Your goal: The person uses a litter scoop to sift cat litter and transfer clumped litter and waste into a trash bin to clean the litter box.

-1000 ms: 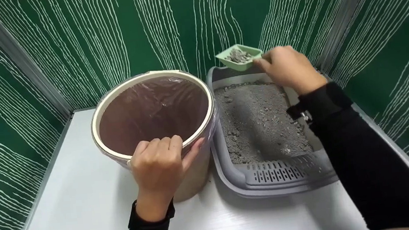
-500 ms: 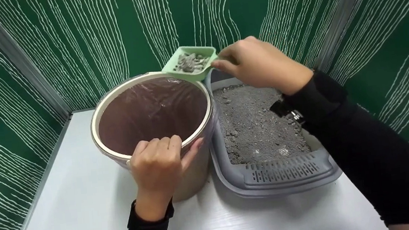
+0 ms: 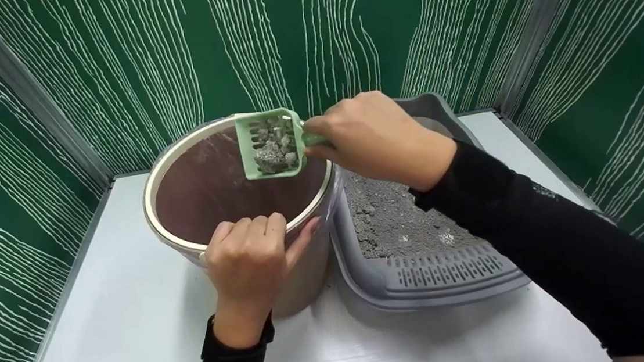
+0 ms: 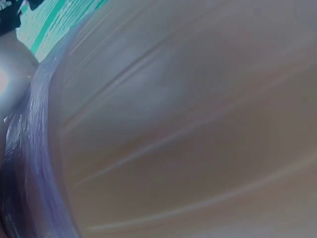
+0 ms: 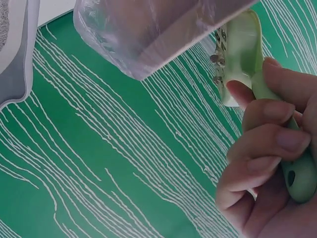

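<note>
Right hand [image 3: 380, 141] closed round the handle of a green scoop [image 3: 246, 152]; right wrist view shows its fingers curled along the grip, thumb up near the scoop's head. Scoop is slotted, held above the right far part of the bin [image 3: 301, 279] mouth, its slotted floor turned toward the head camera. Grey clumps [image 3: 274, 150] lie in the scoop; some show at the slots in the right wrist view. The scoop's far edge overlaps the bin's rim in the head view; contact cannot be told. Left hand [image 3: 250, 263] hooked over the near rim of the bin, four fingers bent across it, thumb extended along the outside. Thin plastic liner [image 3: 222, 178] inside the bin, folded out over the rim. Left wrist view: mostly the bin's outer wall, blurred. Grey litter box [image 3: 449, 298] just beside the bin on the person's right, holding grey litter [image 3: 389, 222], partly hidden by the right arm; slotted ledge along its near end. Both containers stand on a white table [image 3: 110, 293]; green wall [image 3: 401, 22] with white wavy lines behind.
</note>
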{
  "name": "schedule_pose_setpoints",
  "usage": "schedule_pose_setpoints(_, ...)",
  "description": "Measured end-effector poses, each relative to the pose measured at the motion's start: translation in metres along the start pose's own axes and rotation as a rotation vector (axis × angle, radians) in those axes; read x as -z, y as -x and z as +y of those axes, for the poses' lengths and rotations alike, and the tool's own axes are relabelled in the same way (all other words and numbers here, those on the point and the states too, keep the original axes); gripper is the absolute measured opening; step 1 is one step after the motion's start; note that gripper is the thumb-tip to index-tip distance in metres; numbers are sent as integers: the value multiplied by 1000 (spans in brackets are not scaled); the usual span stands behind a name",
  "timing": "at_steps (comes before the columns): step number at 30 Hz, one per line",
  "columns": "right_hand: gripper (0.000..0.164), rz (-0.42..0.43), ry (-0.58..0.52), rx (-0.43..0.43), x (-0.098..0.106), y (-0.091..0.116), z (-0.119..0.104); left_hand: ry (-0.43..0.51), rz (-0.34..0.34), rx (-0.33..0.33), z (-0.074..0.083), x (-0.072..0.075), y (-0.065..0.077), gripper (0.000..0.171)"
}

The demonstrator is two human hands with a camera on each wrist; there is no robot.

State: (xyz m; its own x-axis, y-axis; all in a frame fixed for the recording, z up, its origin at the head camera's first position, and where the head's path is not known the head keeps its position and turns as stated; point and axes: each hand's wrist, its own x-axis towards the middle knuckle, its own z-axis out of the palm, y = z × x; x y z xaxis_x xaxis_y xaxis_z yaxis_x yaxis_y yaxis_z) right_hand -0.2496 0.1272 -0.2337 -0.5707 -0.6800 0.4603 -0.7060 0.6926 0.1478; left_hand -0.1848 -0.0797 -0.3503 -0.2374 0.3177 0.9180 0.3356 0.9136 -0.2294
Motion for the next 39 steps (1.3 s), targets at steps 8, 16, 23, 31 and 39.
schedule_pose_setpoints(8,20,41,154,78,-7,2,-5,8,-7,-1,1,-1,1,60)
schedule_pose_setpoints(16,6,26,313,243,-9,3,-8,14,-6,-1,1,-1,1,60)
schedule_pose_setpoints(23,17,100,228,205,-5,8,-7,7,10,-8,0,-1,1,60)
schedule_pose_setpoints(31,40,-18,90,-295,40,35,26,8,23,-5,-2,-1,1,61)
schedule_pose_setpoints(39,59,-672,82,-606,13,86,76,8,30,9,-3,0,2,63)
